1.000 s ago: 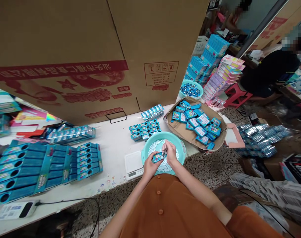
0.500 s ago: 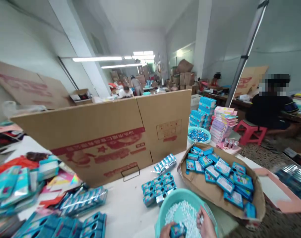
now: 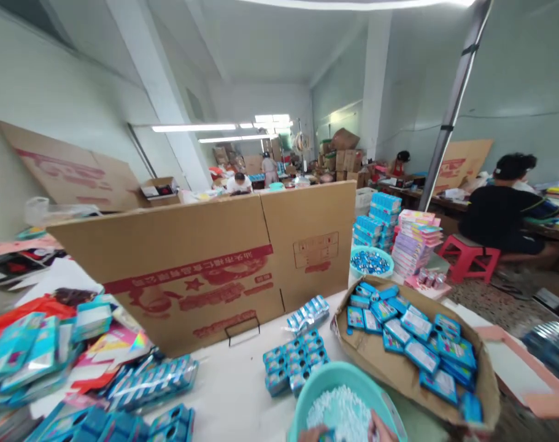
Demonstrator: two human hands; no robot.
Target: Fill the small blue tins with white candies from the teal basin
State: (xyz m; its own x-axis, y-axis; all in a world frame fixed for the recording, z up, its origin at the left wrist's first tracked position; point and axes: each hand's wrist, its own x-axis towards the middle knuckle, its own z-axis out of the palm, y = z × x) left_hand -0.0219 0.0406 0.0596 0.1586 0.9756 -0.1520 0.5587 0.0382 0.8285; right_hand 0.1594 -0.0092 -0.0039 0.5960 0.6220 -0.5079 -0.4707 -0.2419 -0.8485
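Note:
At the bottom edge, my left hand (image 3: 312, 433) is closed round a small blue box (image 3: 327, 435), most of which is cut off by the frame. My right hand (image 3: 381, 428) is inside the turquoise basin (image 3: 302, 396), its fingers drawn together low over small white pieces (image 3: 341, 405). What those fingers hold is too small and blurred to make out. Just behind the basin stands a block of blue boxes with round holes (image 3: 294, 356). A clear-wrapped row of blue boxes (image 3: 308, 312) lies farther back.
A cardboard tray (image 3: 366, 350) of blue boxes is on the right. A tall cardboard sheet (image 3: 224, 264) stands across the table. Blue packs (image 3: 154, 380) and cartons crowd the left. Behind are a basin of blue-silver pieces (image 3: 372, 261) and a seated person (image 3: 500, 209).
The camera has tilted up, so the scene sits lower and less of my hands shows. Both hands remain at the basin, the left one still with the blue box.

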